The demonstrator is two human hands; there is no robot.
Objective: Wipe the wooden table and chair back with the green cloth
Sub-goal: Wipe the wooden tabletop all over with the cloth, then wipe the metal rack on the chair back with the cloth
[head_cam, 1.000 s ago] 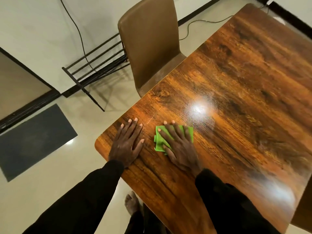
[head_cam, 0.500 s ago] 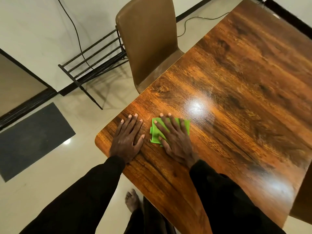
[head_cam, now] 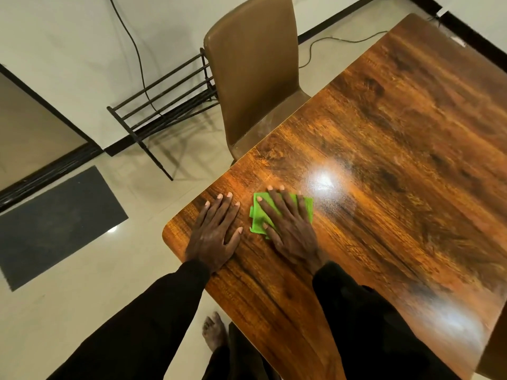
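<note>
The glossy wooden table (head_cam: 384, 160) fills the right of the view. A folded green cloth (head_cam: 257, 215) lies flat near the table's left corner. My right hand (head_cam: 290, 229) presses down on the cloth with fingers spread, covering most of it. My left hand (head_cam: 216, 231) rests flat on the bare wood just left of the cloth, fingers apart, holding nothing. A brown chair (head_cam: 252, 67) stands tucked at the table's far-left edge, its back upright and its seat partly under the tabletop.
A black metal rack (head_cam: 164, 105) stands against the wall behind the chair, with cables trailing on the floor. A dark mat (head_cam: 55, 223) lies on the pale floor at left. My bare foot (head_cam: 214, 335) shows below the table edge. Another chair's edge (head_cam: 493, 352) peeks at lower right.
My right hand slid the green cloth leftward toward my left hand, then slightly away from me. My left hand stayed planted on the table.
</note>
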